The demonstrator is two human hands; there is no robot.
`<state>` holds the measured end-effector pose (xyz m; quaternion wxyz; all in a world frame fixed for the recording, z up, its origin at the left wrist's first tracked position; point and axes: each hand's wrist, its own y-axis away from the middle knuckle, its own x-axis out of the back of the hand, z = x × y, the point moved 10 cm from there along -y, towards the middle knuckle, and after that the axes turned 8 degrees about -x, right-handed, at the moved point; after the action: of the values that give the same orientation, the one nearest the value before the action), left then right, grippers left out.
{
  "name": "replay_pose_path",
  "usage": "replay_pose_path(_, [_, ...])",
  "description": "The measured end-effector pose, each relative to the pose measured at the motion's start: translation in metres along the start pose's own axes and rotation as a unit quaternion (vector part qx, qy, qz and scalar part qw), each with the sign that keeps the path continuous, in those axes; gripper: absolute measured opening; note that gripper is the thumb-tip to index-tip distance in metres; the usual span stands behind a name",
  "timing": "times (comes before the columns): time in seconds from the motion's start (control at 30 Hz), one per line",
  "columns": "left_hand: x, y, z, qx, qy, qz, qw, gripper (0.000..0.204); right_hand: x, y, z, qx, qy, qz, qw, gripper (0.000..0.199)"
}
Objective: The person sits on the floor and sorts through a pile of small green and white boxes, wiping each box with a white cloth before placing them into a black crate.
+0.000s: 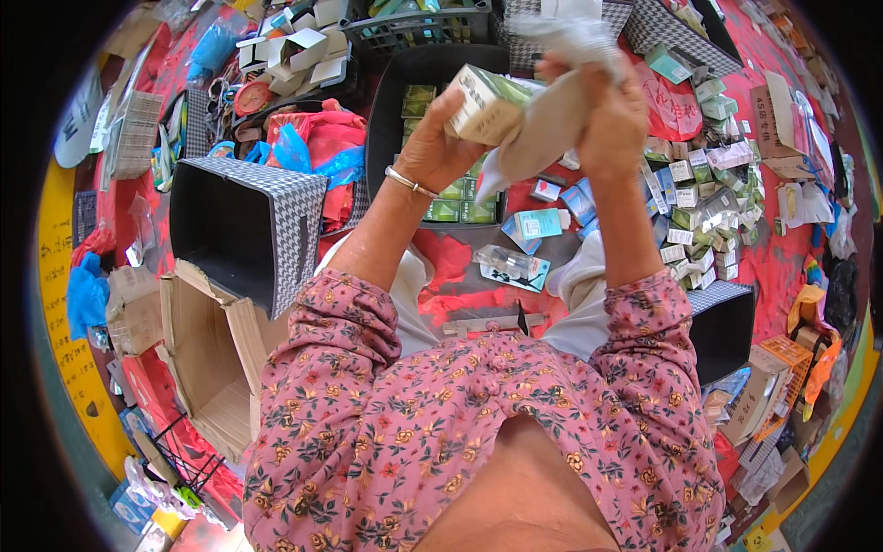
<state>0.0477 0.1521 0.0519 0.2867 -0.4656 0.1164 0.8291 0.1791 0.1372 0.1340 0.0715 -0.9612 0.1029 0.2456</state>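
Note:
My left hand grips a small green and cream carton, raised in front of me. My right hand pinches the top of a pale grey plastic pouch, which hangs down beside the carton and touches it. A silver bangle circles my left wrist. Both forearms wear pink floral sleeves. Below the hands, a black bin holds several green cartons.
A black checked fabric bin stands at the left, with an open cardboard box below it. Many small boxes lie in a heap at the right on the red floor covering. Baskets and more bins line the back.

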Motion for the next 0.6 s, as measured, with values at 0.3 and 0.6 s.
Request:
replay_pose_path(0.3, [0.014, 0.005, -0.005, -0.02, -0.07, -0.028, 0.997, 0.061, -0.096, 0.046, -0.005, 0.236, 0.49, -0.219, 0.81, 0.022])
replay_pose_path(0.6, [-0.01, 0.004, 0.014, -0.034, -0.026, -0.054, 0.998, 0.053, 0.069, -0.026, 0.028, 0.067, 0.562, 0.078, 0.821, 0.023])
